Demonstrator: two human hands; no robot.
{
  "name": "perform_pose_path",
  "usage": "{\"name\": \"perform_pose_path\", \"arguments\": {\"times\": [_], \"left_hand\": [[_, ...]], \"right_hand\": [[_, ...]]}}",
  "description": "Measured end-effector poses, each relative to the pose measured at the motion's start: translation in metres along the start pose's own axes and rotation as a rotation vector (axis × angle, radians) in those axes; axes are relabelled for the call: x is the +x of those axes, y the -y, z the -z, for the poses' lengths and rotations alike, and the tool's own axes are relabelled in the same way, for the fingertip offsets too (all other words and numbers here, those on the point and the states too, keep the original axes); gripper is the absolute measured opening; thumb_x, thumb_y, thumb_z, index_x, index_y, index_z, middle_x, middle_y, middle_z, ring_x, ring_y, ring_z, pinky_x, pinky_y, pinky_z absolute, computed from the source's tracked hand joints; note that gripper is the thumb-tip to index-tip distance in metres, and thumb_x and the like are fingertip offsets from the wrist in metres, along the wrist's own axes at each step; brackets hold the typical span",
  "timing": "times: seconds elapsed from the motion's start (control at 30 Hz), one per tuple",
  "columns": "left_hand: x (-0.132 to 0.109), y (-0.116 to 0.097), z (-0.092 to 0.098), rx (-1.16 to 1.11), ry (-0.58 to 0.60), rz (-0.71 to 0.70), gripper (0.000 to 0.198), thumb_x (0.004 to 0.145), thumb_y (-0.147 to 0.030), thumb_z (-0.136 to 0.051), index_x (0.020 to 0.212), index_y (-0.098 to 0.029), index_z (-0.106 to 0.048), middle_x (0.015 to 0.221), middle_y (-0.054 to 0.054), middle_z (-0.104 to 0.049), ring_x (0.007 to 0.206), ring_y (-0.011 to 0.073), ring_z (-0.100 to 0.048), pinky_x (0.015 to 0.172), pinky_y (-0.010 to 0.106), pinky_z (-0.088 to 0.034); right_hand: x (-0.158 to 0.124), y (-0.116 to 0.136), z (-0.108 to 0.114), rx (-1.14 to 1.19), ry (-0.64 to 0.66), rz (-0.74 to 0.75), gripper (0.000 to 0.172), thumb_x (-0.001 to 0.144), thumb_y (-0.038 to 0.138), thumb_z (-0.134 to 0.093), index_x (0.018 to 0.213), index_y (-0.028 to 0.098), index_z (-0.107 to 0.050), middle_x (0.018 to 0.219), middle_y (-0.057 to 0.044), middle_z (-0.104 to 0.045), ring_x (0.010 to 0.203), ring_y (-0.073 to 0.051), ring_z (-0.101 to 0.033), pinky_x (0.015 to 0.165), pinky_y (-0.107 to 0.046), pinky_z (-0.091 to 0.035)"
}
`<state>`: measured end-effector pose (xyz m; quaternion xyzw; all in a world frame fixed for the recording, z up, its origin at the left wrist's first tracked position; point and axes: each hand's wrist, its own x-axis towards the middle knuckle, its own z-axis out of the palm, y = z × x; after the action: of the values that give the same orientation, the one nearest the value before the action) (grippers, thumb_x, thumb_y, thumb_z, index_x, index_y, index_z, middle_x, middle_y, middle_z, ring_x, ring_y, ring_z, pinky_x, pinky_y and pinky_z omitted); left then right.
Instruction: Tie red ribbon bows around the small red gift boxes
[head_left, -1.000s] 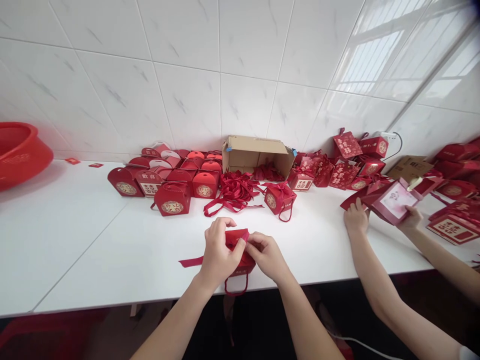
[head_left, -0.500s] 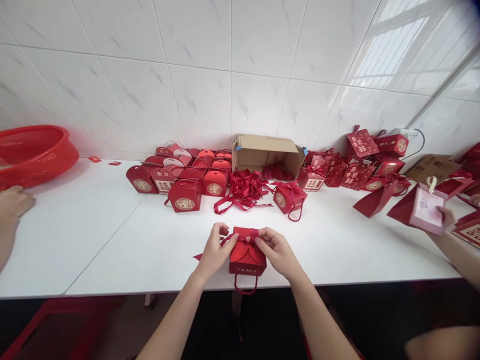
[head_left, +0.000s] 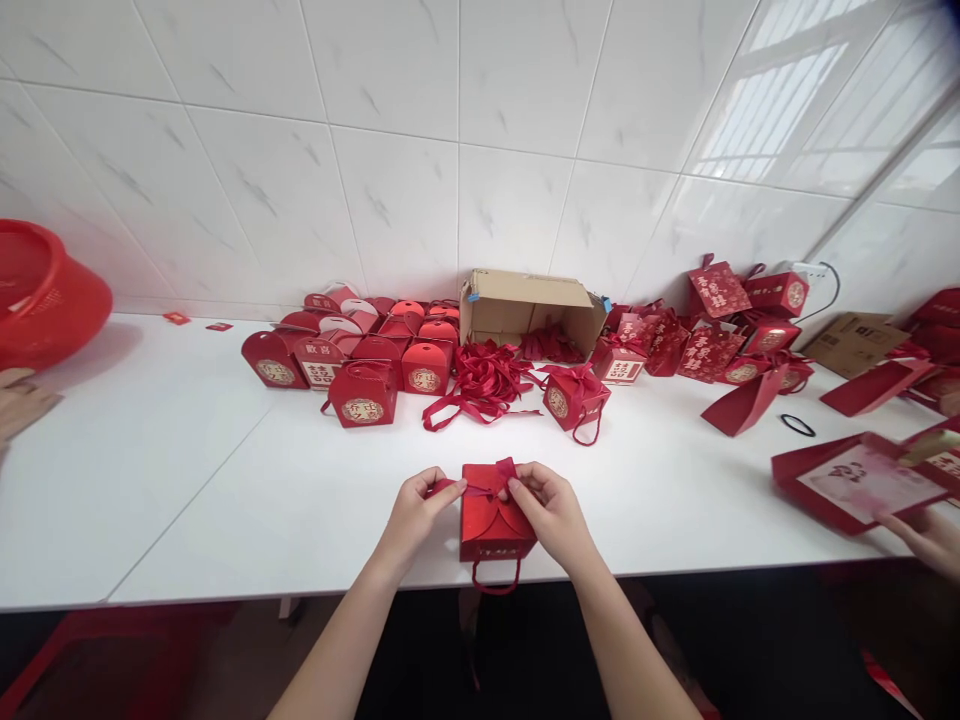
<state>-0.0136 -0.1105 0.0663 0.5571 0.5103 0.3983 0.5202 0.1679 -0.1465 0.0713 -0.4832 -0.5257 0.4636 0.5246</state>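
A small red gift box (head_left: 496, 527) with a cord handle (head_left: 496, 588) sits near the front edge of the white table (head_left: 315, 520). Dark red ribbon (head_left: 484, 491) crosses its top and is crossed into a small knot or loop there. My left hand (head_left: 420, 505), at the box's left side, pinches one part of the ribbon between thumb and fingers. On the right, my right hand (head_left: 546, 498) pinches a ribbon loop that stands up over the lid. Whether the knot is tight I cannot tell.
Behind lie a heap of loose red ribbon (head_left: 491, 378), rows of red boxes (head_left: 362, 393), an open cardboard box (head_left: 536, 290) and a ribboned box (head_left: 574, 400). More boxes stand right. A co-worker's hand (head_left: 926, 535) holds a red box piece; another person's hand (head_left: 22, 400) is by the red basin (head_left: 67, 300).
My left hand has drawn the ribbon out leftward, away from the knot. The co-worker's box piece at right has come down lower and tilted flat. The red basin at left has tipped.
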Motion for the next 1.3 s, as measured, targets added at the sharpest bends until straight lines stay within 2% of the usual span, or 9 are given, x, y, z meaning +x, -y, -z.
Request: {"name": "perform_pose_path", "arguments": {"times": [0.13,0.23,0.47,0.57,0.67,0.83,1.0,1.17,1.3], "left_hand": [[-0.010,-0.019,0.007,-0.069,0.096,-0.018,0.035,0.075,-0.040,-0.061,0.055,-0.018,-0.041,0.049,-0.007,-0.028,0.046,0.0072,-0.024,0.045,0.021,-0.023],[-0.014,-0.040,0.009,-0.154,0.240,-0.057,0.030,0.077,-0.038,-0.060,0.058,-0.017,-0.051,0.050,-0.006,-0.036,0.046,0.0077,-0.031,0.046,0.022,-0.027],[0.006,-0.090,-0.010,-0.019,0.626,-0.131,0.031,0.083,-0.040,-0.055,0.065,-0.018,-0.066,0.057,0.001,-0.060,0.056,0.0138,-0.054,0.059,0.026,-0.044],[0.019,-0.097,-0.012,0.035,0.756,-0.147,0.040,0.086,-0.048,-0.049,0.068,-0.017,-0.069,0.068,0.004,-0.067,0.059,0.0145,-0.060,0.060,0.025,-0.046],[0.027,-0.098,-0.008,0.030,0.824,-0.077,0.052,0.087,-0.057,-0.039,0.086,-0.016,-0.071,0.085,0.011,-0.071,0.060,0.0168,-0.064,0.060,0.028,-0.050],[0.036,-0.099,-0.010,-0.145,0.656,-0.100,0.055,0.086,-0.062,-0.037,0.113,-0.021,-0.061,0.112,0.013,-0.065,0.079,0.0218,-0.067,0.059,0.029,-0.051],[0.029,-0.079,-0.008,0.192,0.282,-0.328,0.037,0.082,-0.048,-0.056,0.107,-0.022,-0.064,0.111,0.009,-0.065,0.099,0.0227,-0.062,0.083,0.035,-0.051],[0.004,-0.043,-0.001,0.352,0.296,-0.373,0.025,0.078,-0.036,-0.064,0.100,-0.024,-0.069,0.103,0.006,-0.069,0.096,0.0219,-0.064,0.087,0.035,-0.052],[-0.005,-0.026,-0.007,0.321,0.147,-0.398,0.013,0.081,-0.028,-0.061,0.083,-0.023,-0.072,0.090,0.005,-0.071,0.088,0.0201,-0.066,0.083,0.033,-0.053]], "right_hand": [[-0.001,0.002,-0.012,-0.175,-0.181,0.006,0.015,0.082,0.032,-0.055,0.082,0.018,-0.061,0.077,-0.006,-0.070,0.073,-0.020,-0.066,0.069,-0.031,-0.051],[-0.003,0.007,-0.020,-0.329,-0.241,0.026,0.012,0.080,0.028,-0.054,0.081,0.020,-0.063,0.079,-0.005,-0.071,0.074,-0.021,-0.066,0.067,-0.030,-0.050],[-0.008,0.015,-0.015,-0.486,-0.052,0.222,0.012,0.079,0.019,-0.050,0.078,0.021,-0.062,0.073,-0.003,-0.066,0.063,-0.017,-0.059,0.056,-0.026,-0.042],[-0.009,0.012,-0.012,-0.463,-0.050,0.216,0.008,0.081,0.022,-0.052,0.079,0.020,-0.059,0.070,-0.003,-0.064,0.059,-0.016,-0.056,0.053,-0.025,-0.039],[-0.007,0.009,-0.011,-0.489,-0.066,0.205,0.018,0.086,0.023,-0.046,0.074,0.020,-0.058,0.066,-0.002,-0.062,0.056,-0.015,-0.054,0.052,-0.025,-0.037],[-0.006,0.008,-0.013,-0.534,-0.081,0.187,0.028,0.089,0.031,-0.046,0.066,0.020,-0.055,0.064,-0.003,-0.061,0.055,-0.016,-0.053,0.052,-0.026,-0.035],[-0.005,0.009,-0.013,-0.482,-0.099,0.153,0.036,0.090,0.037,-0.044,0.058,0.021,-0.046,0.058,-0.001,-0.054,0.053,-0.014,-0.049,0.052,-0.026,-0.035],[-0.006,0.011,-0.010,-0.466,-0.060,0.158,0.036,0.091,0.037,-0.043,0.059,0.020,-0.045,0.057,0.001,-0.050,0.053,-0.012,-0.044,0.051,-0.025,-0.033],[-0.007,0.009,-0.012,-0.305,-0.082,0.087,0.027,0.088,0.037,-0.047,0.068,0.020,-0.050,0.064,-0.002,-0.062,0.060,-0.015,-0.057,0.056,-0.025,-0.042]]}}
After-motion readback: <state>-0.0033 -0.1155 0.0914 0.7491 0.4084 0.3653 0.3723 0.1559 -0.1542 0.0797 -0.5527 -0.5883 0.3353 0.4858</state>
